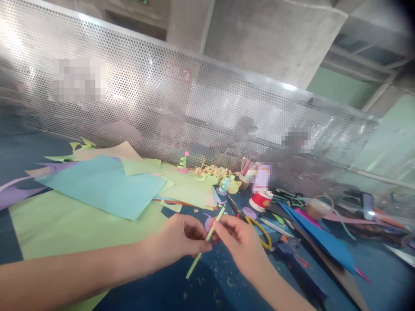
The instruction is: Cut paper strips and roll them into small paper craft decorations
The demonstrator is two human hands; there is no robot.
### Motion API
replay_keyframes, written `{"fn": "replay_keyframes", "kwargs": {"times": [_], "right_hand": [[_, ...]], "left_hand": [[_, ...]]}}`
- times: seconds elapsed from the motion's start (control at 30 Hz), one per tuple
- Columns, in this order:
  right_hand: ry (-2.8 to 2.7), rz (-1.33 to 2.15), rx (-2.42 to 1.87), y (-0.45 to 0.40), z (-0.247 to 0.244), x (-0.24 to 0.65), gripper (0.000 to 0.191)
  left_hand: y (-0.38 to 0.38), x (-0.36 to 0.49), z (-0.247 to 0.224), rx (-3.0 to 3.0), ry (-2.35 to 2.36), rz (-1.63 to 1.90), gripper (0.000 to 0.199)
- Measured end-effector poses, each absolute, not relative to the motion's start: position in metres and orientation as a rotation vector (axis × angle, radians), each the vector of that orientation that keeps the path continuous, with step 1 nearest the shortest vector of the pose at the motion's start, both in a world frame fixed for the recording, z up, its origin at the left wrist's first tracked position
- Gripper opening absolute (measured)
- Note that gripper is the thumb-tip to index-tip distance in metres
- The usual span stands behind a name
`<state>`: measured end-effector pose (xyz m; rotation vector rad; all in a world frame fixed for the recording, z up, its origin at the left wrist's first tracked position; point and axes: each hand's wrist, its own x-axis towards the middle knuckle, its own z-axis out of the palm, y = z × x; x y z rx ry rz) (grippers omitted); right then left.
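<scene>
A thin light-green paper strip [194, 267], narrow as a stick, slants between my two hands above the blue table. Around its middle, the thumb and fingers of my left hand [186, 235] are pinched. My right hand [238, 237] grips the same strip near its upper end, thumb against the fingers. The lower end sticks out free below my left hand. Just beyond my fingers lies a small purple paper piece [208, 222], partly hidden. Scissors with yellow handles [266, 236] rest right beside my right hand.
Left are large green [81, 224] and light-blue paper sheets [106, 185]. A small green spiral ornament [183, 164] stands behind. Right are a red-and-white cup [261, 200], a dark-blue tool like a glue gun [298, 268] and blue card [324, 237]. A perforated metal screen [207, 99] borders the back.
</scene>
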<state>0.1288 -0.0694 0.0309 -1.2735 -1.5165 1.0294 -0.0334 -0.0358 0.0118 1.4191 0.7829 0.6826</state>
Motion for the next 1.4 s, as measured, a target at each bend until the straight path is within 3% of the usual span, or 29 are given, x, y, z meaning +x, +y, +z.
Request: {"fn": "replay_keyframes", "kwargs": {"times": [0.2, 0.4, 0.53, 0.7, 0.87, 1.03, 1.3, 1.4], "right_hand": [[-1.441, 1.189, -1.171, -0.067, 0.03, 0.133, 0.032], [-1.505, 1.089, -1.247, -0.065, 0.032, 0.134, 0.029], [-1.311, 1.295, -1.177, -0.068, 0.031, 0.133, 0.037], [-1.425, 1.559, -1.295, -0.07, 0.033, 0.134, 0.031], [-1.67, 1.355, -1.336, -0.063, 0.036, 0.148, 0.024], [-1.843, 1.164, -1.471, -0.05, 0.048, 0.175, 0.032], [-1.997, 0.268, -2.193, -0.028, 0.041, 0.232, 0.032], [-2.017, 0.107, -2.421, -0.024, 0.022, 0.239, 0.027]], "left_hand": [[-0.034, -0.034, 0.012, 1.381, 0.753, 0.674, 0.017], [-0.035, -0.035, 0.014, 1.302, 0.66, 0.607, 0.021], [-0.032, -0.039, 0.017, 1.178, 0.616, 0.647, 0.02], [-0.018, -0.043, 0.018, 1.147, 0.576, 0.837, 0.015], [-0.003, -0.049, 0.017, 1.179, 0.593, 0.858, 0.018], [0.003, -0.052, 0.013, 1.277, 0.682, 0.752, 0.022], [0.012, -0.052, -0.001, 1.223, 0.754, 0.74, 0.029], [0.016, -0.052, -0.004, 1.175, 0.814, 0.762, 0.035]]}}
